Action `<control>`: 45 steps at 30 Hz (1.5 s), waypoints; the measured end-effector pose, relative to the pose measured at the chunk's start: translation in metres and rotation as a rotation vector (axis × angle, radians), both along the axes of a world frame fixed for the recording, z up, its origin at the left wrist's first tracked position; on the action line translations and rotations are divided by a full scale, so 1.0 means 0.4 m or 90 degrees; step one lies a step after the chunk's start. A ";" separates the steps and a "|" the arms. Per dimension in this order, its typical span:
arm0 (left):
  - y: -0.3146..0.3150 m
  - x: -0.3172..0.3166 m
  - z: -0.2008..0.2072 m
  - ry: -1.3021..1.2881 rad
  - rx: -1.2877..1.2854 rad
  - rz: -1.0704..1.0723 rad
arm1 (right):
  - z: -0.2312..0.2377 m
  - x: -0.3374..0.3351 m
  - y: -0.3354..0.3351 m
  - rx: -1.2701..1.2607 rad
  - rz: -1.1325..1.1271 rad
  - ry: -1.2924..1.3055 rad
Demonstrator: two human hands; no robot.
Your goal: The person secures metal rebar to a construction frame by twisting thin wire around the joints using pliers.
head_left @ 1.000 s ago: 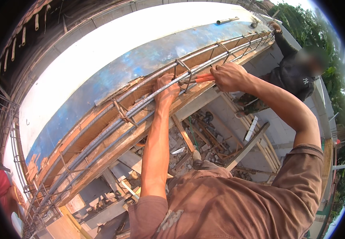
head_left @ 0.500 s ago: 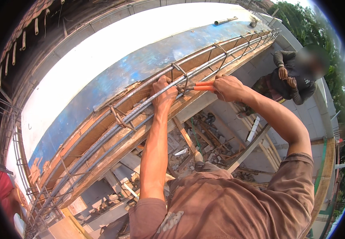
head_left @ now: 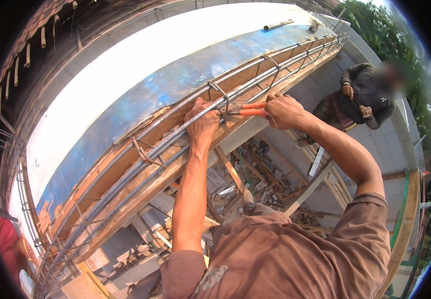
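The right hand (head_left: 281, 109) is curled firmly around the slim orange-sleeved handles of a pair of dark metal pliers (head_left: 252, 112), out in front of the person's chest, beside the cage of grey ribbed steel bars (head_left: 173, 133). From here I see the jaws pointing left, up against the front bars near a thin bent-steel stirrup (head_left: 219, 90). The left hand (head_left: 203, 117) reaches in among those bars, close to the plier tips; its fingers are partly hidden, so I can't tell whether they pinch anything.

I'd judge the pliers small, stiff and fairly light, the sleeves giving decent grip unless sweaty; best held well back on both handles, clear of the pivot. The long bars look heavy, rigid and rough against bare skin.
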State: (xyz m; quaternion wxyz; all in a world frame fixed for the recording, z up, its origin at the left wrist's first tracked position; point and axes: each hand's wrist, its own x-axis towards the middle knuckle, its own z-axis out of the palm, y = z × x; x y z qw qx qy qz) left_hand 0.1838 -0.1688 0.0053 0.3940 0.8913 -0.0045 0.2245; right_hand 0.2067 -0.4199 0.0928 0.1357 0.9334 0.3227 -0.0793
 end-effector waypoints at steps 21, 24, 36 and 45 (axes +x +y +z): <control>-0.004 -0.001 0.013 0.024 0.022 -0.014 | -0.009 -0.063 -0.023 0.122 -0.017 -0.140; -0.002 -0.006 0.013 0.032 0.019 0.016 | 0.002 -0.054 -0.008 0.042 -0.019 -0.150; 0.005 0.019 -0.034 -0.067 0.120 -0.006 | -0.028 0.004 -0.009 0.054 -0.021 -0.081; 0.020 0.027 -0.034 -0.038 0.081 -0.028 | -0.038 0.065 -0.014 0.029 0.032 -0.045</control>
